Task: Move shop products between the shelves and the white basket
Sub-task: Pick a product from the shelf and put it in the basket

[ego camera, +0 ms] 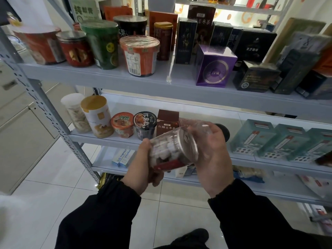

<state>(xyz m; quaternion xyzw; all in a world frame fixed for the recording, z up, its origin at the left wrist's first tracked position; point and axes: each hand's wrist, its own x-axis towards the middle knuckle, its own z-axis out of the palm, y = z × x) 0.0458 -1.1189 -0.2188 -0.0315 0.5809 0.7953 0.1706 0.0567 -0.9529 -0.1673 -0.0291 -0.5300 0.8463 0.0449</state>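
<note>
With left hand (143, 162) gripped the red-label end of a clear jar (170, 150) of pale pieces, tilted with its metal top toward the right hand (213, 151). With that one held a clear lid (201, 127), fingers curled round it, just beside the top. Kept both in the air before the middle shelf (107, 139), near a brown box (167, 121).

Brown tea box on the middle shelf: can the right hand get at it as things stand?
Probably not yet. The right hand holds a clear cap, and the jar gripped by the left hand sits in front of the brown tea box. The shelf front is open.
</note>
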